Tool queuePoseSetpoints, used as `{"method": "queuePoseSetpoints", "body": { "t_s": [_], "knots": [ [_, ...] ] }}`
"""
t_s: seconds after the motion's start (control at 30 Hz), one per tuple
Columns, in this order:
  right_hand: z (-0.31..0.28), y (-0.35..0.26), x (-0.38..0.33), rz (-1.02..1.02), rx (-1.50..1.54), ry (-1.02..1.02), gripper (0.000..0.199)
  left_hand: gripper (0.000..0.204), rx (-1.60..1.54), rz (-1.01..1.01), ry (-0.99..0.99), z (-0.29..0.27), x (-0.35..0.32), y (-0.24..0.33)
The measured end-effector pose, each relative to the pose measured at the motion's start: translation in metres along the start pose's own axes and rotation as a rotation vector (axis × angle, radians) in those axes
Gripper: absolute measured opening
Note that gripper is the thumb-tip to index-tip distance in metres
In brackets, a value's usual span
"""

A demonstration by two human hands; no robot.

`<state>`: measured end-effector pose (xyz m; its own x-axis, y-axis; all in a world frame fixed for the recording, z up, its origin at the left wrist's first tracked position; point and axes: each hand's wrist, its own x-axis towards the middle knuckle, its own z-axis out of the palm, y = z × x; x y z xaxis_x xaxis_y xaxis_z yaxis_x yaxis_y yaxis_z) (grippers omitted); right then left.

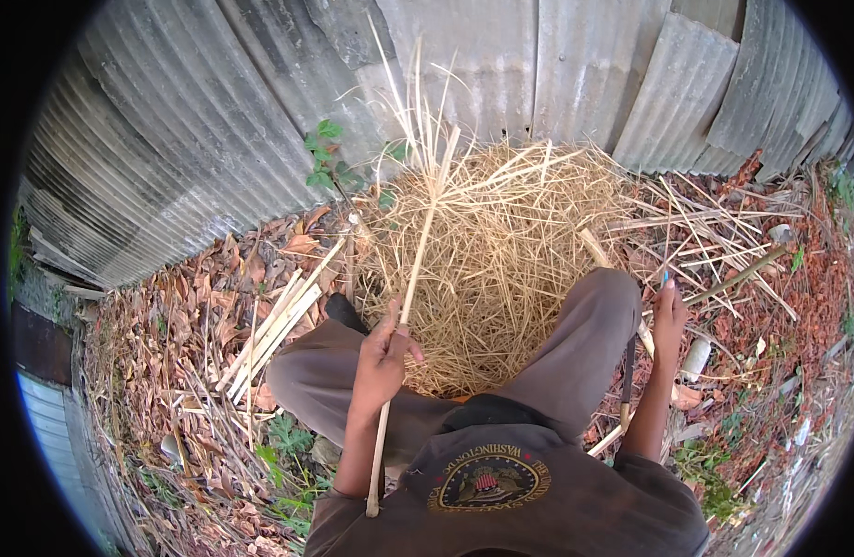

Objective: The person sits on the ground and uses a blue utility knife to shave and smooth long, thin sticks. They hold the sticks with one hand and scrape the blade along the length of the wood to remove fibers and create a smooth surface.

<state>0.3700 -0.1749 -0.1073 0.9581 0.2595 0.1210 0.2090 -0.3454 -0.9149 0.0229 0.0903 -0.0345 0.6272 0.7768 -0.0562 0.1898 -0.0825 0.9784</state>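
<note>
My left hand [379, 367] is closed round a long pale bamboo stick [418, 265]. The stick slants up from beside my shirt, and its far end splays into thin curled shavings [436, 176]. Off to the right, beyond my right knee, my right hand [668, 320] is closed on a slim thing with a blue part [666, 278]; its kind is too small to make out. A dark, narrow blade-like tool [627, 376] with a light handle end rests beside my right leg. Between my bent legs lies a large heap of straw-coloured shavings [492, 288].
Split bamboo strips [277, 330] lie on dry leaves to the left. Loose thin sticks [715, 241] are scattered at the right. Corrugated metal sheets [473, 74] stand as a wall behind the heap. A pale cylindrical object [695, 359] lies right of my right arm.
</note>
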Motion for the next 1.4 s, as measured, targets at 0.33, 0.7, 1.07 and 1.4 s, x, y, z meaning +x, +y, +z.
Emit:
{"method": "queuePoseSetpoints", "body": {
  "t_s": [0.33,0.7,1.07,1.4],
  "knots": [
    [0.045,0.3,-0.218,0.14,-0.313,-0.52,0.033,0.031,0.175,-0.124,-0.157,-0.029,0.027,0.024],
    [0.022,0.241,-0.143,0.423,-0.253,-0.172,0.035,0.027,-0.108,0.271,0.116,0.022,0.046,0.059],
    [0.008,0.095,-0.139,0.172,0.181,0.096,0.025,0.026,-0.528,0.556,0.448,0.078,0.075,0.062],
    [0.09,-0.133,-0.104,-0.152,0.771,-0.307,0.037,0.033,-0.787,0.337,0.328,0.135,0.027,0.08]
  ]
}}
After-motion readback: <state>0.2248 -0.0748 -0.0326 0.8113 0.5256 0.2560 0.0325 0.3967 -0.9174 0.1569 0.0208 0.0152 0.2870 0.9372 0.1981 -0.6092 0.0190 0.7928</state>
